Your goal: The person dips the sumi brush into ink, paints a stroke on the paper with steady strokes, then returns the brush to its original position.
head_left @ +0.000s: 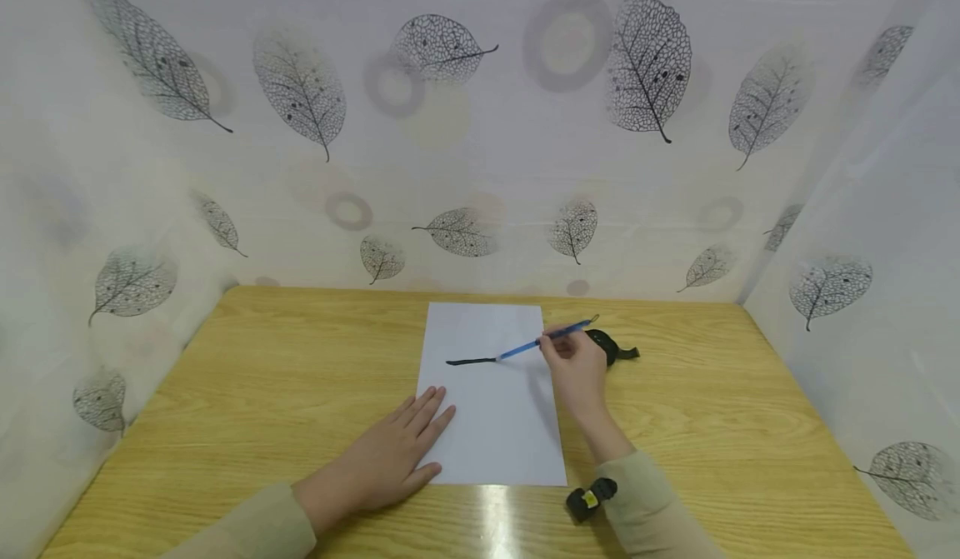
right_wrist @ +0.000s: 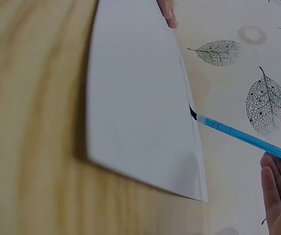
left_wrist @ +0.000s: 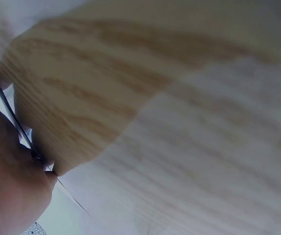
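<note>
A blue brush (head_left: 521,347) with a loop at its upper end is pinched between thumb and fingers of my right hand (head_left: 576,374). Its black bristle tip meets the white paper sheet (head_left: 498,434) at the right end of a thin black stroke (head_left: 467,362). In the right wrist view the brush (right_wrist: 248,138) slants down to the sheet. My left hand (head_left: 397,451) lies flat with fingers spread, fingertips over the paper's left edge. The left wrist view shows only part of that hand (left_wrist: 13,171) beside the wood surface.
A black rounded object with a short handle (head_left: 628,353) sits just right of the paper, partly hidden behind my right hand. A small black device with a yellow label (head_left: 590,499) is by my right cuff. Leaf-printed sheeting (head_left: 480,151) encloses the wooden table (head_left: 300,359).
</note>
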